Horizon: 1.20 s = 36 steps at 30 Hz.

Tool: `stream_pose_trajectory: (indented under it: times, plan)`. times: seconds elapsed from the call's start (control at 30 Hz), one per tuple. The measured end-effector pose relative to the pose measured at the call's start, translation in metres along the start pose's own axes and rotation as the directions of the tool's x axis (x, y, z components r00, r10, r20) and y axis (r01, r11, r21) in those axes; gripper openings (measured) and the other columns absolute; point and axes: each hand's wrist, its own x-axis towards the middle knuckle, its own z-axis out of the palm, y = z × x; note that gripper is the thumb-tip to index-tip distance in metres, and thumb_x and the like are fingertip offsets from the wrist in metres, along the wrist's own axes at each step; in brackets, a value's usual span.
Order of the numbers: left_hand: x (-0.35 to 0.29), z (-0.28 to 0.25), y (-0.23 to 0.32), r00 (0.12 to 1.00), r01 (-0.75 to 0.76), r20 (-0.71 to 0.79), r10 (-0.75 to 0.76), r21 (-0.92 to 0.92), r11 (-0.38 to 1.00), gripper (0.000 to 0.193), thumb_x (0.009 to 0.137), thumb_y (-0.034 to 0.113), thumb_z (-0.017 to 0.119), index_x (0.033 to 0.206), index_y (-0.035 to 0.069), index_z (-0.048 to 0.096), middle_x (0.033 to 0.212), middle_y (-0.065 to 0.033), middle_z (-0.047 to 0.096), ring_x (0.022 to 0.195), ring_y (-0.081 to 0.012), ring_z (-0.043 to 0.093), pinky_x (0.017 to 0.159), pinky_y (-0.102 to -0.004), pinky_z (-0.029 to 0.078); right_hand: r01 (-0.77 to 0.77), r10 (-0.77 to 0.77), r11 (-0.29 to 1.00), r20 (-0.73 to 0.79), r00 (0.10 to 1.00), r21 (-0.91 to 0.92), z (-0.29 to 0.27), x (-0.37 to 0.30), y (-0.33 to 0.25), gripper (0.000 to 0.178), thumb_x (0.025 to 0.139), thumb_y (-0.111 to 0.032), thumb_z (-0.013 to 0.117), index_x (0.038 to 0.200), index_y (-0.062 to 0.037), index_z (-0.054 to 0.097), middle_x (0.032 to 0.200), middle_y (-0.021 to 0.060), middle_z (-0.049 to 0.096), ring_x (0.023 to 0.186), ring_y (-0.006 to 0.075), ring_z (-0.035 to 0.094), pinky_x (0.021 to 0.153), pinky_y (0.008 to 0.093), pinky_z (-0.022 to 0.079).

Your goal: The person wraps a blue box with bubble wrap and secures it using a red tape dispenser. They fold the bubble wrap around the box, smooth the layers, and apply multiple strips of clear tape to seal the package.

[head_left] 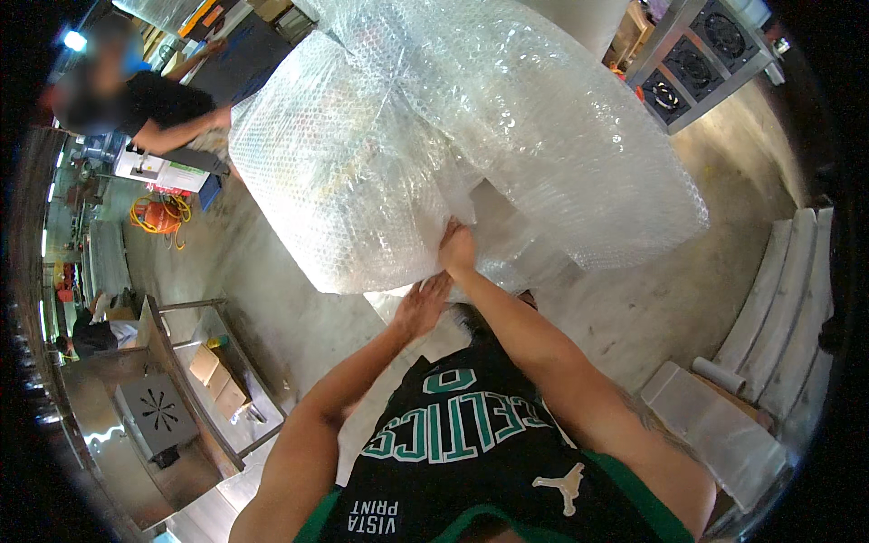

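Observation:
A large sheet of clear bubble wrap [362,172] bulges in front of me, draped over something bulky that it mostly hides. Along its near edge, my right hand [458,250] is closed on a gathered fold of the wrap. Just left of and below it, my left hand [423,307] lies with fingers stretched out against the bottom edge. To the right of my hands the wrap parts in a gap, and the grey floor shows through. A co-worker [163,107] in a black shirt stands at the far left, one hand touching the wrap's left side.
At far right stands a metal unit with several round fans [697,68]. Long pale padded strips [769,299] and a silvery box [715,434] lie at right. Lower left is a metal cart [240,380] with cardboard on it. An orange reel with yellow cord [163,215] sits on the floor.

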Motion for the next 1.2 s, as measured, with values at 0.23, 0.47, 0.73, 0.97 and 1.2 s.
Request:
stream_pose_trajectory:
  times: [0.23,0.47,0.73,0.97,1.2]
  plan:
    - [-0.032,-0.104,0.033,0.944,0.268,0.132,-0.303,-0.841,0.469,0.049,0.106,0.023,0.059,0.152,0.009,0.049,0.134,-0.0188,0.067,0.117,-0.0322,0.067,0.096,-0.0416,0.056,-0.129,0.126,0.991,-0.065,0.99,-0.047,0.038,0.016,0.015,0.052,0.111,-0.044,0.042,0.116,0.0024,0.065,0.102,0.0337,0.072,0.097,0.0528,0.069,0.084,0.062,0.052]
    - [0.008,-0.127,-0.027,0.898,0.147,0.014,-0.44,-0.952,0.269,0.054,0.114,0.023,0.047,0.164,0.011,0.034,0.155,-0.021,0.053,0.143,-0.0302,0.052,0.118,-0.0387,0.043,0.186,-0.178,0.973,-0.062,0.982,0.139,-0.075,-0.052,0.062,0.037,0.097,-0.021,0.07,0.125,0.0023,0.062,0.12,0.0227,0.063,0.11,0.0429,0.063,0.097,0.049,0.05]
    - [0.008,-0.108,-0.001,0.895,0.304,-0.219,-0.388,-0.338,0.891,0.062,0.102,0.014,0.058,0.161,0.012,0.04,0.161,-0.0154,0.046,0.134,-0.0347,0.057,0.108,-0.043,0.051,0.349,-0.181,0.811,0.366,0.913,-0.469,-0.117,-0.081,0.089,0.041,0.094,-0.036,0.07,0.119,-0.0034,0.069,0.113,0.0193,0.073,0.107,0.0373,0.066,0.103,0.0539,0.042]
    - [0.017,-0.058,-0.025,0.901,0.231,-0.422,-0.103,0.264,0.936,0.05,0.089,0.015,0.061,0.138,0.006,0.061,0.137,-0.0059,0.059,0.114,-0.0219,0.061,0.088,-0.0299,0.061,0.331,-0.308,0.707,0.149,0.94,-0.625,-0.122,0.007,0.079,0.026,0.092,-0.024,0.068,0.111,-0.0083,0.074,0.103,0.0156,0.076,0.104,0.0348,0.069,0.101,0.0518,0.043]
    - [0.021,-0.045,-0.025,0.918,0.277,-0.325,-0.228,0.112,0.954,0.03,0.089,0.016,0.061,0.115,0.003,0.071,0.125,-0.0066,0.063,0.114,-0.0226,0.061,0.085,-0.0334,0.061,0.161,-0.22,0.852,-0.06,0.974,-0.497,-0.159,0.024,0.089,0.019,0.089,-0.014,0.066,0.105,-0.0074,0.073,0.096,0.0152,0.074,0.099,0.0361,0.068,0.094,0.0506,0.047]
